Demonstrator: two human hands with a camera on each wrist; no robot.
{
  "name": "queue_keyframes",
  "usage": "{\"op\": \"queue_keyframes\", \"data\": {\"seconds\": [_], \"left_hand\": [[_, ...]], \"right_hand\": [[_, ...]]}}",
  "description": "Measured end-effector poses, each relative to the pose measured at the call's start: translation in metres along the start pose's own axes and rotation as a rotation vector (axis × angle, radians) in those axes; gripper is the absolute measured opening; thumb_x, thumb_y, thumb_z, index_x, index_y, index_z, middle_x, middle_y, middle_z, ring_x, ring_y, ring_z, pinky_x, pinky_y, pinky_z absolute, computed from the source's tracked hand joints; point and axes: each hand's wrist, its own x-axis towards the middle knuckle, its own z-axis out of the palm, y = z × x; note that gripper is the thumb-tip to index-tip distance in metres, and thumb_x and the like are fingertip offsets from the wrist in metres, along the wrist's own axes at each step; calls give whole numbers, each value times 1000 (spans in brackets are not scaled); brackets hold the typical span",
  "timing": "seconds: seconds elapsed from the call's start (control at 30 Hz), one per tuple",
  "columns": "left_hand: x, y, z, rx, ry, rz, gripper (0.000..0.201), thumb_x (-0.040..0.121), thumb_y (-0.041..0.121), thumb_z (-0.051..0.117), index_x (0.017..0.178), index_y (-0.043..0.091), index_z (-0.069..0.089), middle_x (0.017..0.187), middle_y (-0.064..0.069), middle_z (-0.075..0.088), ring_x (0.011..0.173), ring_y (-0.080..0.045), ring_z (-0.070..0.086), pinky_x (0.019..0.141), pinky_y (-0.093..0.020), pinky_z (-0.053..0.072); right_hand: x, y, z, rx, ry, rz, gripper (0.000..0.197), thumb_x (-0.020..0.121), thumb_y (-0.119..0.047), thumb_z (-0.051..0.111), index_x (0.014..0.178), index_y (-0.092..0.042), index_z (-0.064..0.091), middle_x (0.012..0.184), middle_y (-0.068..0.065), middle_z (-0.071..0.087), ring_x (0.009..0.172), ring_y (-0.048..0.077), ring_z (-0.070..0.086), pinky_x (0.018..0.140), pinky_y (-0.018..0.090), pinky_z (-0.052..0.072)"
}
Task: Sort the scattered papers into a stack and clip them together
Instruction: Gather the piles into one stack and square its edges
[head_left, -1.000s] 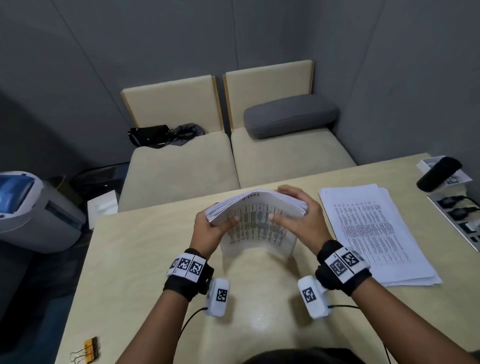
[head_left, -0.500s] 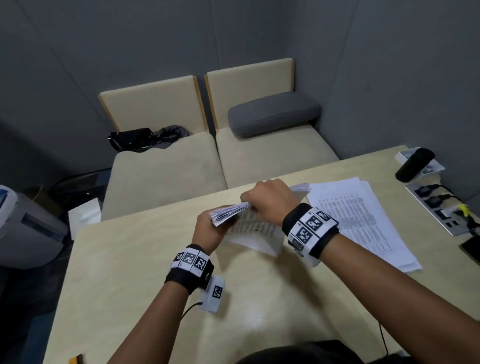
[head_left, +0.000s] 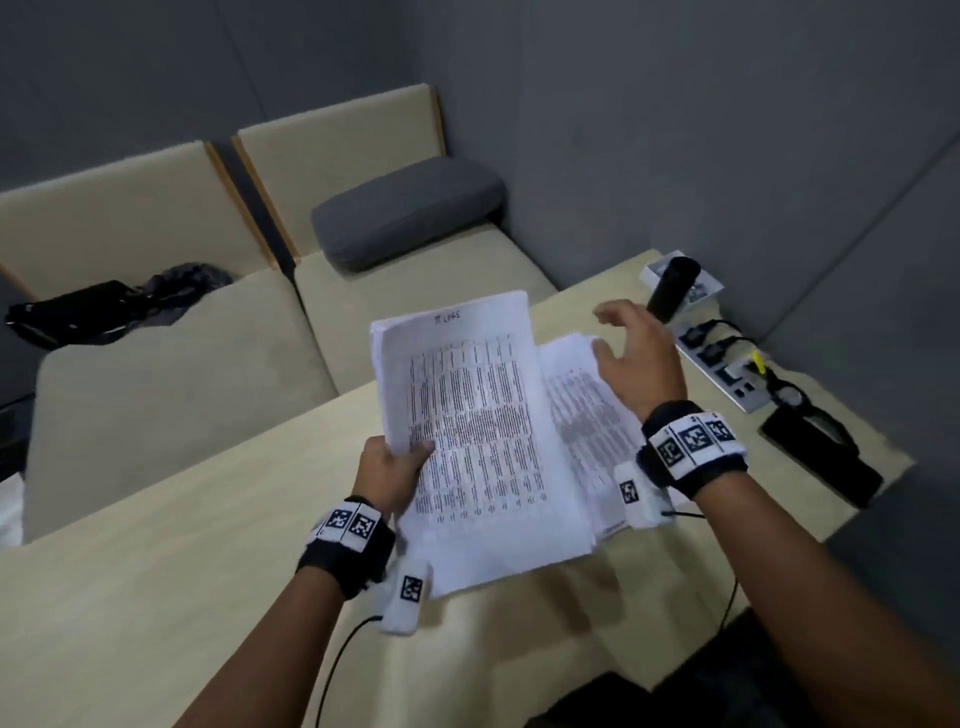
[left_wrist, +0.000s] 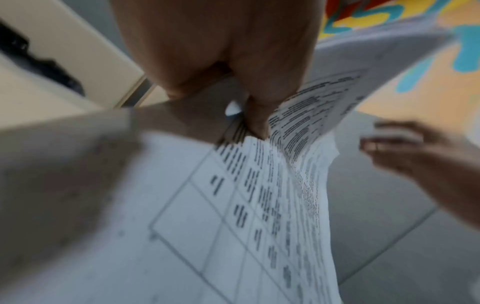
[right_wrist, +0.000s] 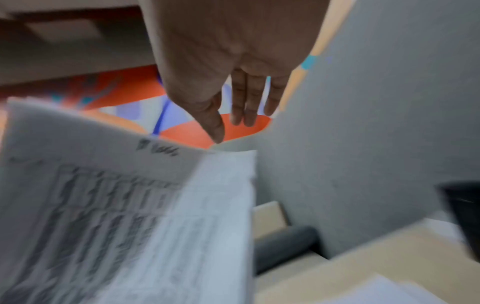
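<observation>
My left hand (head_left: 387, 475) grips the sheaf of papers (head_left: 467, 431) by its left edge, thumb on the printed top page, holding it raised and tilted above the middle of the tabletop (head_left: 156, 571). Just right of it, my right hand (head_left: 636, 358) hovers with fingers spread and holds nothing, above a second pile of papers (head_left: 582, 395) lying flat toward the tabletop's right side. Beyond that, a power strip (head_left: 727, 364) lies along the right edge.

White papers (head_left: 478, 415) (black printed columns), pale wood table (head_left: 156, 597), grey cushion (head_left: 405, 213)
</observation>
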Motion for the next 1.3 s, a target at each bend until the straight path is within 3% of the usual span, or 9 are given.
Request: {"op": "queue_keyframes", "data": {"seconds": [0.17,0.33,0.47,0.6,0.7,0.93,1.1,1.2,1.3], "left_hand": [[35,10,69,-12,-39,-141,25,86,20,70,80,-2,61,70,-16,61,61,-26,58,62,-38,55],[60,2,126,119,-150,-317,29,84,28,72,90,1,62,81,-14,66,68,-27,63,74,-44,59],[77,-7,160,281,-141,-377,65,83,35,72,128,-1,43,122,-18,58,111,-35,60,85,-35,49],[80,1,194,328,-5,-490,68,77,37,71,124,1,40,127,-17,49,115,-35,51,97,-39,46],[77,12,204,380,89,-602,71,75,36,70,126,0,37,131,-17,40,120,-33,42,100,-39,39],[53,-20,160,393,299,-703,74,69,36,69,130,7,37,131,-13,42,120,-31,40,96,-45,37],[38,-69,82,161,172,-619,60,60,37,75,108,2,63,98,-12,68,90,-30,66,81,-38,56],[16,-83,37,-78,132,-517,27,68,9,80,90,2,67,83,-11,71,80,-31,68,62,-27,54],[-12,-83,-2,-311,99,-381,36,71,-5,76,104,3,65,99,-13,73,91,-30,70,74,-32,56]], "right_hand": [[19,118,1,106,-72,529,23,85,-4,61,107,-10,64,98,8,68,89,18,59,99,34,48],[23,176,29,117,-255,761,41,93,-26,60,130,-10,54,132,12,59,120,28,56,102,33,40],[26,189,63,-42,-459,748,57,95,-41,51,142,-10,40,149,13,43,134,30,43,109,39,34],[20,167,88,-22,-522,649,65,94,-39,54,150,-16,30,150,10,42,135,30,44,112,43,36],[-1,146,97,138,-527,676,52,91,-35,58,140,-28,42,132,4,60,114,27,62,100,43,49],[-76,114,129,82,-678,664,55,79,-33,65,130,-25,47,122,-1,66,104,23,66,94,41,54],[-107,100,149,399,-863,864,112,31,-40,96,130,-15,50,131,-2,61,115,21,61,104,44,47],[-113,72,147,505,-940,828,78,49,-13,93,119,-13,58,124,1,65,113,20,61,106,42,44],[-115,53,151,511,-923,702,82,48,-23,97,121,-20,59,119,-1,69,112,19,63,105,44,43]]}}
